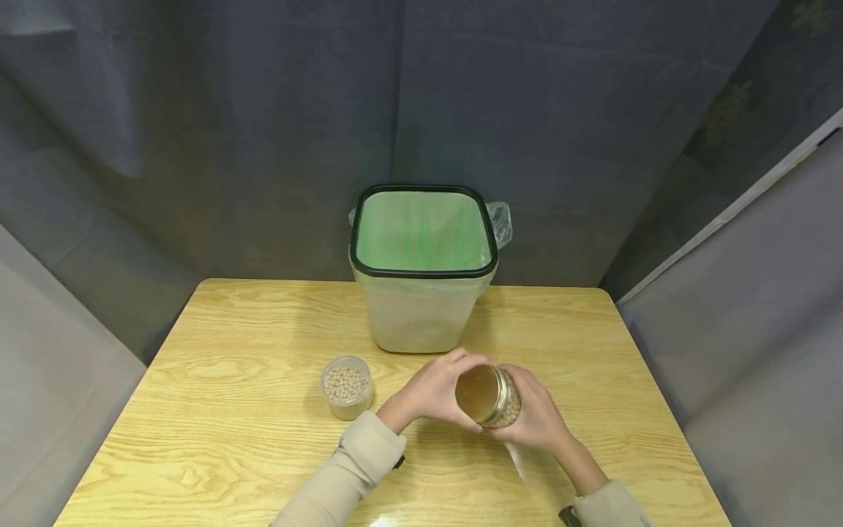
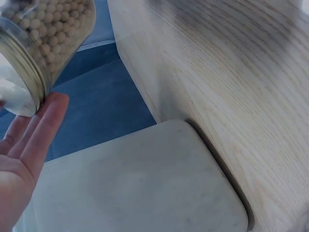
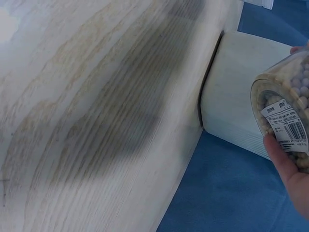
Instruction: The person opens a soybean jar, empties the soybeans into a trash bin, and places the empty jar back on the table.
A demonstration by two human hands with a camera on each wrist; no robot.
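Above the front middle of the table, a clear jar (image 1: 510, 411) of small pale round beans lies tilted on its side between both hands. My right hand (image 1: 536, 413) grips the jar's body, its thumb near the base in the right wrist view. A white barcode label (image 3: 287, 124) covers part of that base. Around the gold-rimmed lid (image 1: 477, 395), which faces left, curve the fingers and thumb of my left hand (image 1: 437, 391). The left wrist view shows the fingertips against the lid's edge (image 2: 24, 67). Whether the lid is loose, I cannot tell.
A clear round tub (image 1: 347, 408) of similar pale beans stands on the table left of my left hand. Behind the hands is a whitish bin (image 1: 421, 315) with a black rim and green liner (image 1: 424, 230). Dark cloth (image 1: 296, 146) hangs behind the wooden table (image 1: 217, 439).
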